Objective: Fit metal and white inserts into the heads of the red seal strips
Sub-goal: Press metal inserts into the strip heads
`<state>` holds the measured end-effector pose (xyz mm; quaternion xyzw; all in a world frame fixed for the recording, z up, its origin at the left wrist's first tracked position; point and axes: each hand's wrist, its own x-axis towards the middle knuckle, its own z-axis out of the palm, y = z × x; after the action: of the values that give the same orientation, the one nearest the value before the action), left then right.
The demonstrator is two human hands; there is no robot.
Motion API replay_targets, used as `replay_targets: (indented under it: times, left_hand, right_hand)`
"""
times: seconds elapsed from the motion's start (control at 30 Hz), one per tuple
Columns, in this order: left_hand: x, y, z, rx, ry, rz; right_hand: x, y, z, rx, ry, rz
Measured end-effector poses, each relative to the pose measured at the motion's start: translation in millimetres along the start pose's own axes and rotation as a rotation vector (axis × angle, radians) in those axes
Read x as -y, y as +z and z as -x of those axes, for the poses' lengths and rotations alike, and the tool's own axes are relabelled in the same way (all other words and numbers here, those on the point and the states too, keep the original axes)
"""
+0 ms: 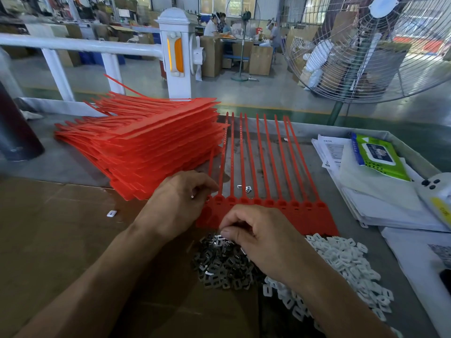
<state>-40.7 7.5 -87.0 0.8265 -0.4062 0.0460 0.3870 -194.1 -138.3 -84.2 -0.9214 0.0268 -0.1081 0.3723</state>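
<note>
I can read no writing on the green wet-wipe packet (380, 157). My right hand (256, 230), fingers curled, pinches a small metal insert (222, 238) over the heap of grey metal inserts (224, 264); white plastic inserts (341, 262) lie to its right. My left hand (180, 203), fingers curled, touches the flat sheet of joined red plastic seal strips (268, 211) on the worktop (73, 164), just ahead of both grips.

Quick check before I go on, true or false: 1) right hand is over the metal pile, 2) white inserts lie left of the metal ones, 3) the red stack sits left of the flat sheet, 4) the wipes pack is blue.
1) True: the right hand pinches at the metal inserts.
2) False: the white inserts lie to the right.
3) True: the red stack sits left of the flat sheet of strips.
4) False: the wipes pack is green.
</note>
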Motion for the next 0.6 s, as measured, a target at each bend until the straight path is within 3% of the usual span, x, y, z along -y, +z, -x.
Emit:
replay_targets:
  times: [0.47,0.6]
  left_hand:
    - [-0.1,0.2,0.5,0.013,0.04,-0.027]
    - [-0.3,0.3,0.4,0.011,0.048,0.007]
  right_hand:
    - [0.4,0.4,-1.2,0.008,-0.041,0.08]
    - [0.8,0.4,-1.7,-0.06,-0.042,0.038]
